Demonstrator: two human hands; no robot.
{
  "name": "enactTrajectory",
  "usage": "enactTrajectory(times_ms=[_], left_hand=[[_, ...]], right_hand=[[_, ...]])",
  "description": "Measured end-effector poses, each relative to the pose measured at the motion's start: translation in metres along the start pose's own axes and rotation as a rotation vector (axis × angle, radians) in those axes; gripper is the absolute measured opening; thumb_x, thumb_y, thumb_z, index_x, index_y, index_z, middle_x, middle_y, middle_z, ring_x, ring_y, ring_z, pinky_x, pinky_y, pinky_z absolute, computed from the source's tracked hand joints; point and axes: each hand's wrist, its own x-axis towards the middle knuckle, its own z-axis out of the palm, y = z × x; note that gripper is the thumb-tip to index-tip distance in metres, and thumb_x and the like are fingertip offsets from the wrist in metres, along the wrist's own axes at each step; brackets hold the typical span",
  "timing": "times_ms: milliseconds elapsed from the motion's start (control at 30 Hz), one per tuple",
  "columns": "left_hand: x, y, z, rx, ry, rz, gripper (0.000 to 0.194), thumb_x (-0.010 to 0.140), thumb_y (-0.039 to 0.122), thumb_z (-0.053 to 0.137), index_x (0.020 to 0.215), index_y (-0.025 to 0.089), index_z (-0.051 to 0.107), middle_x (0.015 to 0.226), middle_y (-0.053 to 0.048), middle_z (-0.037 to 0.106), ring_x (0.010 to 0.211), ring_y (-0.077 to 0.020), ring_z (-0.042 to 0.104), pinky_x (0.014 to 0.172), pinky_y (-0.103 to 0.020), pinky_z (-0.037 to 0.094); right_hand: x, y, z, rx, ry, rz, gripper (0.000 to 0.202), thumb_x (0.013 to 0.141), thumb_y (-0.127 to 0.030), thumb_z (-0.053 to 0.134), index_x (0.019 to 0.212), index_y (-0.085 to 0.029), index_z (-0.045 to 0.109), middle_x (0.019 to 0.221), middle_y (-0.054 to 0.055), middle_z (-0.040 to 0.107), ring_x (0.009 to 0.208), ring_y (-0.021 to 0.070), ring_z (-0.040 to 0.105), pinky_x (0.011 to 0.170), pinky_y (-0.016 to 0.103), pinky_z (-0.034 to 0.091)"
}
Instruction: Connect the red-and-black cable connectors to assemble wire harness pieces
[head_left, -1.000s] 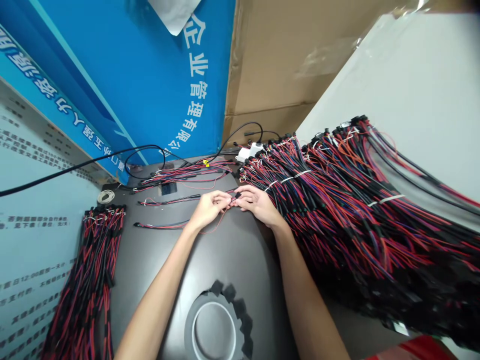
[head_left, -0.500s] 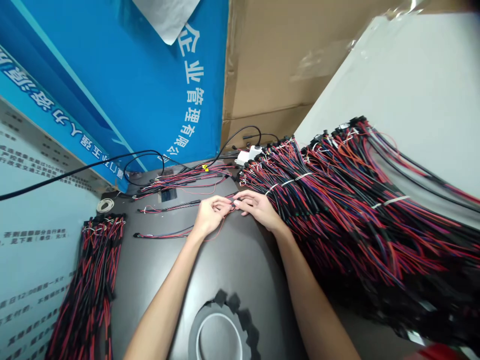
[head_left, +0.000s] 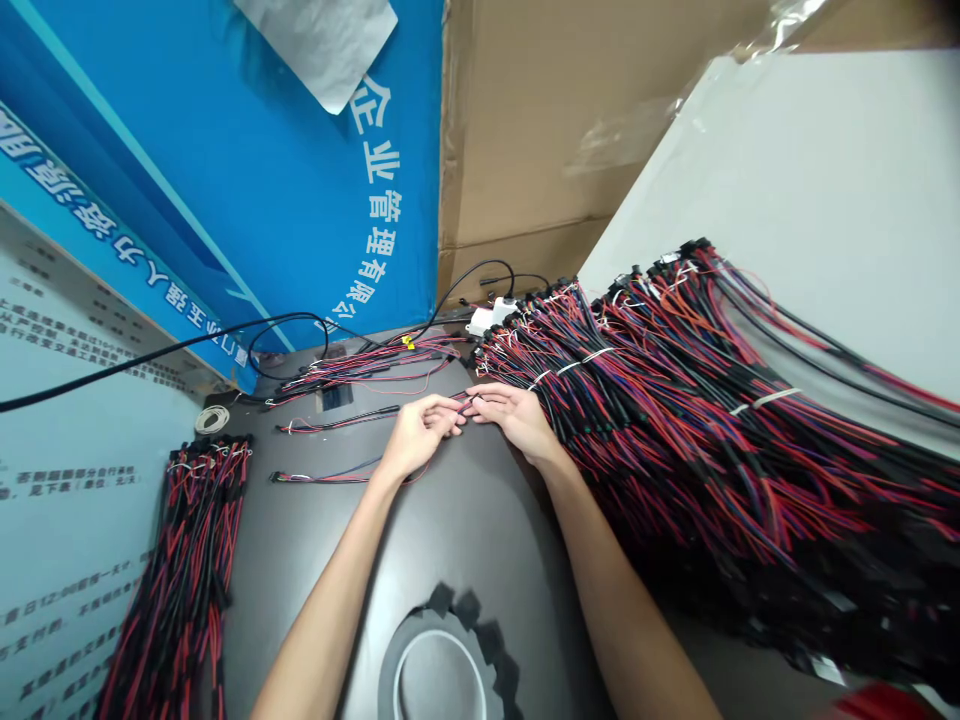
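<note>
My left hand (head_left: 420,435) and my right hand (head_left: 516,418) meet over the middle of the dark table. Both are pinched on thin red and black wires, and the wires span the small gap between the fingertips. One wire harness (head_left: 322,478) runs along the table from a black connector at the left toward my left hand. Another harness (head_left: 341,420) lies just behind it, its right end near my left fingers. Exactly where the fingertips grip is too small to make out.
A large heap of bundled wires (head_left: 675,400) fills the right side. More bundles (head_left: 187,560) hang at the left edge. Loose wires (head_left: 375,365) lie at the back. A grey tape roll (head_left: 394,665) with black pieces around its rim sits near the front of the table (head_left: 300,560).
Both hands stay close together on the wires, with a slight shift of the fingers. The view has tilted and moved a little. A thin red wire loop below my left hand now shows less.
</note>
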Motion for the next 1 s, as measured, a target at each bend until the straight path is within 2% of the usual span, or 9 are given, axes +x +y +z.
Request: enactTrajectory(times_ms=[233,467,633,833,1000], left_hand=[[0.003,-0.007,-0.003,-0.092,-0.001,-0.036,0.035,0.073,0.037,0.068,0.093,0.009,0.061,0.083,-0.012,0.071,0.063,-0.0142,0.064,0.060,-0.025,0.046],[0.003,-0.004,-0.003,-0.066,-0.001,-0.046,0.039,0.073,0.041,0.070,0.094,0.009,0.061,0.084,-0.013,0.071,0.062,-0.0148,0.064,0.058,-0.024,0.045],[0.004,-0.004,-0.005,-0.075,-0.008,-0.056,0.042,0.071,0.043,0.073,0.094,0.009,0.062,0.082,-0.013,0.071,0.061,-0.0150,0.064,0.058,-0.025,0.046],[0.004,0.000,-0.005,-0.057,0.001,-0.075,0.030,0.072,0.034,0.070,0.086,0.009,0.061,0.078,-0.011,0.070,0.061,-0.0140,0.064,0.058,-0.023,0.047],[0.001,0.009,-0.008,-0.015,-0.052,-0.179,0.012,0.074,0.019,0.064,0.080,0.008,0.061,0.078,-0.010,0.069,0.062,-0.0123,0.065,0.057,-0.021,0.048]], right_hand=[[0.001,-0.001,0.001,-0.010,0.020,-0.028,0.045,0.062,-0.042,0.083,0.095,-0.014,0.072,0.095,0.012,0.071,0.085,0.0210,0.070,0.075,0.032,0.058],[0.002,-0.003,0.006,0.067,0.064,0.003,0.046,0.056,-0.040,0.086,0.092,-0.014,0.073,0.094,0.010,0.071,0.079,0.0185,0.069,0.082,0.034,0.056],[0.004,0.000,0.010,0.117,0.108,0.036,0.047,0.055,-0.042,0.087,0.089,-0.014,0.072,0.085,0.007,0.069,0.076,0.0165,0.068,0.083,0.033,0.056],[0.004,0.002,0.009,0.129,0.086,0.045,0.049,0.055,-0.042,0.087,0.091,-0.013,0.071,0.088,0.008,0.069,0.073,0.0160,0.067,0.081,0.033,0.056],[0.001,-0.001,0.008,0.032,0.000,0.025,0.047,0.058,-0.036,0.086,0.095,-0.012,0.070,0.096,0.010,0.069,0.077,0.0155,0.067,0.080,0.030,0.055]])
